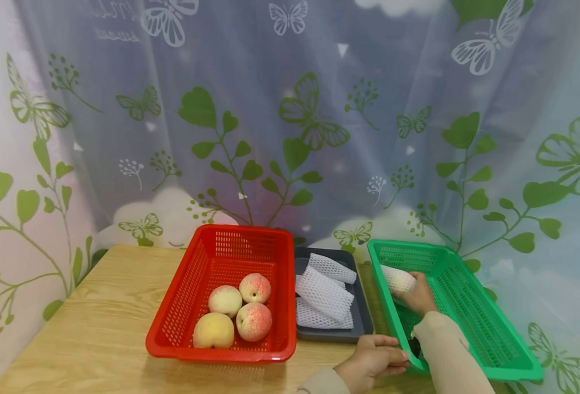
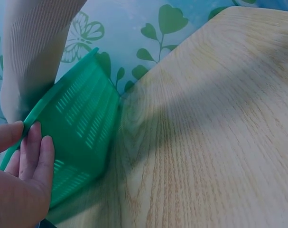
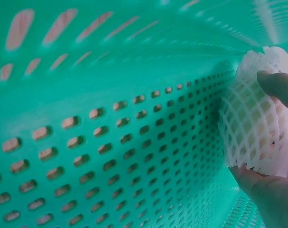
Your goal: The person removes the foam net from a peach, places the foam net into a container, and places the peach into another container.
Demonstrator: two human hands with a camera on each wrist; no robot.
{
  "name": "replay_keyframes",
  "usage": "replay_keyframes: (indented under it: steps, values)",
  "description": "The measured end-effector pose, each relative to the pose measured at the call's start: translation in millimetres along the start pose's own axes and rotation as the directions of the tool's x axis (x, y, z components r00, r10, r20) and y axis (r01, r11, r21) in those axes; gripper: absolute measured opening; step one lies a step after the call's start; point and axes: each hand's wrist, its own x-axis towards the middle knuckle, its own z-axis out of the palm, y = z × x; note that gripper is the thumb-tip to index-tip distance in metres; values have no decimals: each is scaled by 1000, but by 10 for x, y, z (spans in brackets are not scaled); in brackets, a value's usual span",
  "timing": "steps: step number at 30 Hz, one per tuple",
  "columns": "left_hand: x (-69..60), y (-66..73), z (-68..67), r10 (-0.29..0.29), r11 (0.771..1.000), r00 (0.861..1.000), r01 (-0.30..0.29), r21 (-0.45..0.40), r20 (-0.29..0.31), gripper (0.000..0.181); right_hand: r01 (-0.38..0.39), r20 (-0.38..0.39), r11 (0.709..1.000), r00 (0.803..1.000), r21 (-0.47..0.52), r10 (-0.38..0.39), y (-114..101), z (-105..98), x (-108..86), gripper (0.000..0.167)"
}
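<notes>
Inside the green basket (image 1: pixel 472 298), near its left wall, my right hand (image 1: pixel 422 298) holds a peach in a white foam net (image 1: pixel 397 279). In the right wrist view, thumb and fingers grip this netted peach (image 3: pixel 250 118), and pale fruit shows through the mesh. My left hand (image 1: pixel 375 361) pinches the green basket's rim at its near left corner. The left wrist view shows its thumb over the rim and its fingers against the outer wall of the basket (image 2: pixel 82 123). Part of the basket's inside is hidden behind my right forearm.
A red basket (image 1: pixel 172 317) with several bare peaches (image 1: pixel 254 322) stands to the left on the wooden table (image 1: pixel 83 323). Between the baskets lies a dark grey tray (image 1: pixel 364 312) with several white foam nets (image 1: pixel 324 293). A patterned curtain (image 1: pixel 250 137) hangs behind the table.
</notes>
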Motion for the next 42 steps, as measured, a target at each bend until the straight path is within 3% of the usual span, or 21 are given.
replay_keyframes:
  steps: [3,7,11,14,21,27,35,42]
  values:
    - [-2,15,-2,17,1000,1000,-17,12,-9,22,-12,-7,1000,1000,27,13,-36,-39,2,79]
    - [-8,34,-13,-6,999,1000,6,35,-3,19,-44,-3,997,999,70,44,-70,-104,-21,83]
    - [-3,72,-79,-12,996,999,7,91,48,17,-61,8,990,998,127,60,-122,-172,-41,86]
    - [-15,122,-175,11,986,997,-24,165,82,20,-64,16,986,998,151,62,-191,-215,-62,87]
    - [-67,292,-399,119,920,991,-135,369,68,26,-43,41,978,999,204,35,-369,-336,-207,89]
    - [-83,421,-648,224,870,971,-235,433,78,33,-11,43,975,999,223,2,-503,-397,-305,93]
    - [-129,595,-866,275,864,958,-281,417,77,46,34,46,975,998,218,-45,-743,-489,-415,97]
    - [-247,715,-951,315,869,946,-318,378,71,57,51,72,970,995,236,-69,-957,-486,-659,94]
